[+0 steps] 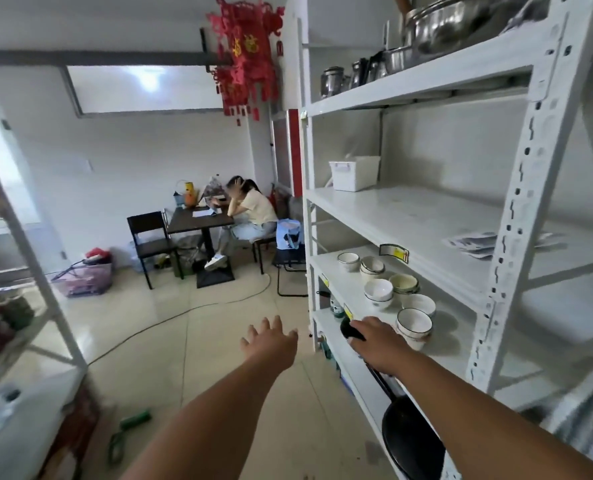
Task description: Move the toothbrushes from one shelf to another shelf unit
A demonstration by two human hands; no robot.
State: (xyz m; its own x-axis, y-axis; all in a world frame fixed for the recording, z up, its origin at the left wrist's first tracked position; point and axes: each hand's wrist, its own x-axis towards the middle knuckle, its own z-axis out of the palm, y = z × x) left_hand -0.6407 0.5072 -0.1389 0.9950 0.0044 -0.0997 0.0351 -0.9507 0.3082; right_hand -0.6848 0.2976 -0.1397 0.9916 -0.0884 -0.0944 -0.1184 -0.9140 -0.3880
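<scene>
No toothbrush shows in this view. My left hand (271, 341) reaches forward over the tiled floor with its fingers spread and nothing in it. My right hand (378, 346) is at the front edge of the white shelf unit (517, 202) on the right. Its fingers curl over the long handle of a black pan (409, 441), and the handle's tip pokes out past my knuckles. A second white shelf unit (28, 237) stands at the left edge. A white plastic bin (354, 173) sits on the right unit's middle shelf; what it holds is hidden.
Several white bowls (413, 323) stand on the shelf beside my right hand. Metal pots (444, 26) fill the top shelf and papers (475, 242) lie on the middle one. A person (250, 209) sits at a dark table (198, 221). A cable (170, 320) crosses the floor.
</scene>
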